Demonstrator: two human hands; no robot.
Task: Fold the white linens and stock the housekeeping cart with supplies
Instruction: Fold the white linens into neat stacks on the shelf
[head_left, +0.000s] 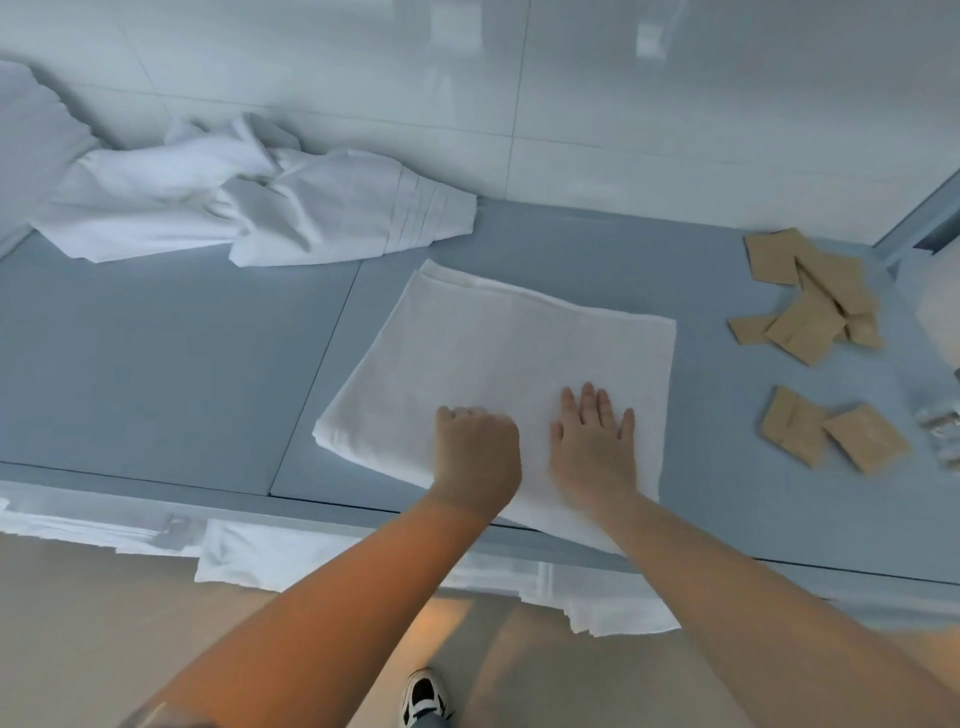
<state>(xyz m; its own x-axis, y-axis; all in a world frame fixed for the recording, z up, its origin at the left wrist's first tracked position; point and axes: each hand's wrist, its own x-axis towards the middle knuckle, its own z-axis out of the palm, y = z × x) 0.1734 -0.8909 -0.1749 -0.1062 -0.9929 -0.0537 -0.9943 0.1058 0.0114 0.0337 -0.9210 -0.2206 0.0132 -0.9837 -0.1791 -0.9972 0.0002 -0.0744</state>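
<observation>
Grey counter (156, 374), folded towel (498, 353) overhanging its near edge, right hand (592, 447) flat, left hand (475, 457) fisted atop

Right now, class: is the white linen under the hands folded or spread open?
Folded: the linen lies as a neat flat square with layered edges; right hand rests flat on it.

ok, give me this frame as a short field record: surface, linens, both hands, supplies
surface: blue-grey table
folded linen: white, flat, near the front edge
unfolded linen: crumpled white pile, back left
left hand: fingers curled, knuckles down on the folded linen; no grip can be made out
right hand: flat, fingers straight, pressing the folded linen
supplies: brown paper packets scattered at right
below table edge: more white cloth hanging
</observation>
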